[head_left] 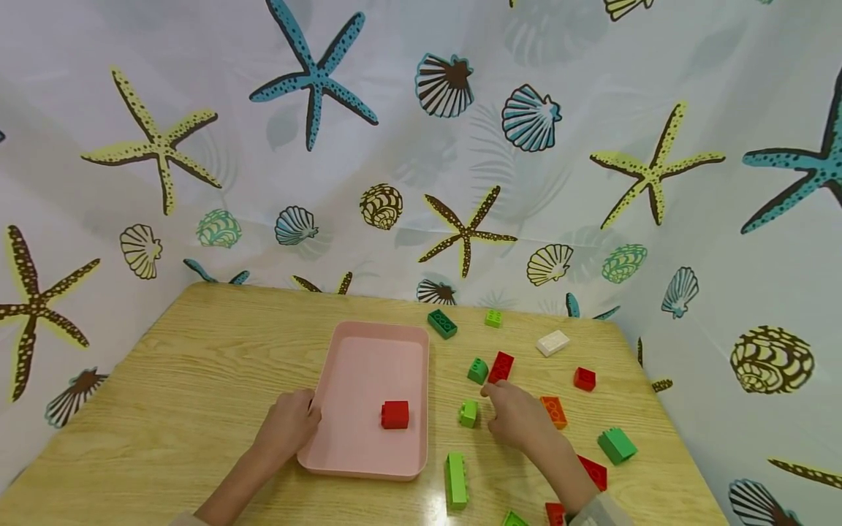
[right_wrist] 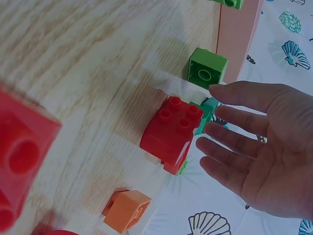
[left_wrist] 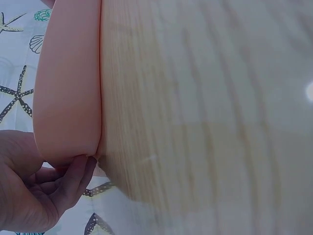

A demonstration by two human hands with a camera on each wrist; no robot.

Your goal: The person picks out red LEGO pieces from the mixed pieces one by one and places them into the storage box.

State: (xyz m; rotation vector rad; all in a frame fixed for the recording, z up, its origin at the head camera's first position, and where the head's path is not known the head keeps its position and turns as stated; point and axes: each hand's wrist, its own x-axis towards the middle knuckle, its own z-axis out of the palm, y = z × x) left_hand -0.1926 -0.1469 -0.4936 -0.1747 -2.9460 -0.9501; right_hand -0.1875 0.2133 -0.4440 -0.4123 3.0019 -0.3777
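My left hand (head_left: 287, 422) grips the left side of a pink tray (head_left: 362, 471), fingers curled at its edge in the left wrist view. A red brick (head_left: 395, 414) lies inside the tray, toward the lower right. My right hand (head_left: 520, 415) reaches over the bricks right of the tray, with nothing in its grasp. Its fingers are spread and nearly straight in the right wrist view, the tips close to a red brick (right_wrist: 168, 127) with studs. A green brick (right_wrist: 208, 66) sits near the thumb. Beside the hand in the head view is a light green brick (head_left: 468, 413).
Around the right arm lie an orange brick (head_left: 554, 412), a green brick (head_left: 617, 446) and a small red brick (head_left: 584, 378). A long lime brick (head_left: 456, 481) stands near the tray's right side. Farther back are a white brick (head_left: 552, 342) and a dark green brick (head_left: 442, 324).
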